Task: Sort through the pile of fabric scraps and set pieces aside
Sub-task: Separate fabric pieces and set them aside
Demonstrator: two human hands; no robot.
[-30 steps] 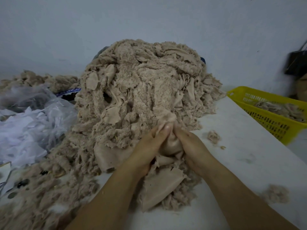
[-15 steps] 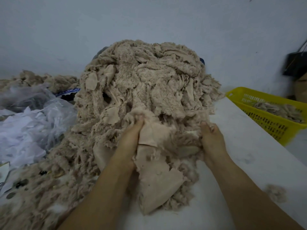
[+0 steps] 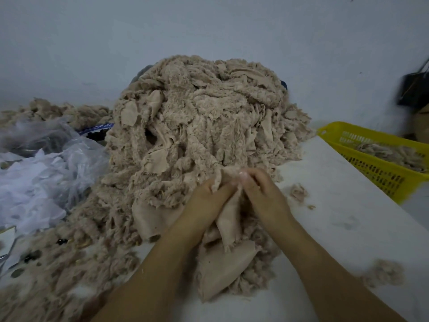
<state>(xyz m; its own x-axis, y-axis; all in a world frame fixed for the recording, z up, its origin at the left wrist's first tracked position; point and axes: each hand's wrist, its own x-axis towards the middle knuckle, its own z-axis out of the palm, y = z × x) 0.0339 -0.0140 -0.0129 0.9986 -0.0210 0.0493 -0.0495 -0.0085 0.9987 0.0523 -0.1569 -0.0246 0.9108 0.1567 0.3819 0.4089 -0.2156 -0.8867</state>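
Note:
A tall pile of beige fuzzy fabric scraps (image 3: 199,122) fills the middle of the white table (image 3: 343,228). At its near foot, my left hand (image 3: 206,205) and my right hand (image 3: 262,198) are side by side, both pinching one beige scrap (image 3: 228,217) that hangs down between them. A larger smooth-backed beige piece (image 3: 222,268) lies flat on the table just below the hands.
A yellow plastic basket (image 3: 380,168) holding some beige scraps stands at the right. Small loose tufts (image 3: 298,191) lie on the table right of my hands. Crumpled clear plastic and white material (image 3: 44,173) sit at the left. A dark object (image 3: 413,89) hangs at the far right wall.
My hands were spread apart in the pile half a second ago; they have come back together and now pinch one scrap between them.

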